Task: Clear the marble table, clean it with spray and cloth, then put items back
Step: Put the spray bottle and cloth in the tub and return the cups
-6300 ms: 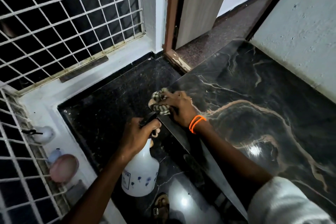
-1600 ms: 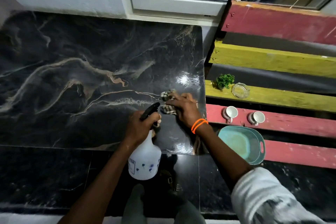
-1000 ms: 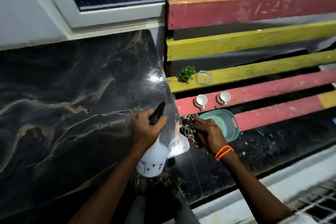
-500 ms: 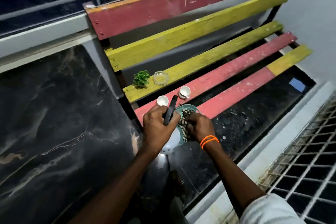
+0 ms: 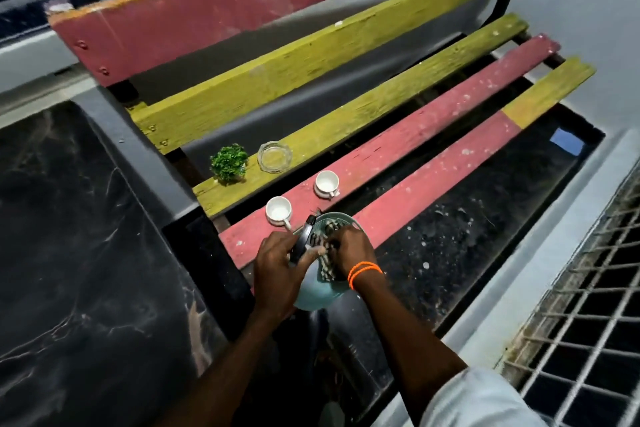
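My left hand (image 5: 277, 267) grips the smooth plastic sprayer (image 5: 304, 239), black nozzle pointing away; my right hand (image 5: 348, 248) clutches the checked cloth (image 5: 327, 262) over the round teal tub (image 5: 317, 295).

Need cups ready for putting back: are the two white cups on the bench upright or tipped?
Upright. Both cups stand on the red slat with their open mouths facing up, and both look empty.

Checked cloth (image 5: 327, 255) bunched over the teal tray (image 5: 320, 298) at the bench's front slat, two white cups (image 5: 278, 212) (both upright) just behind, marble table (image 5: 79, 253) bare.
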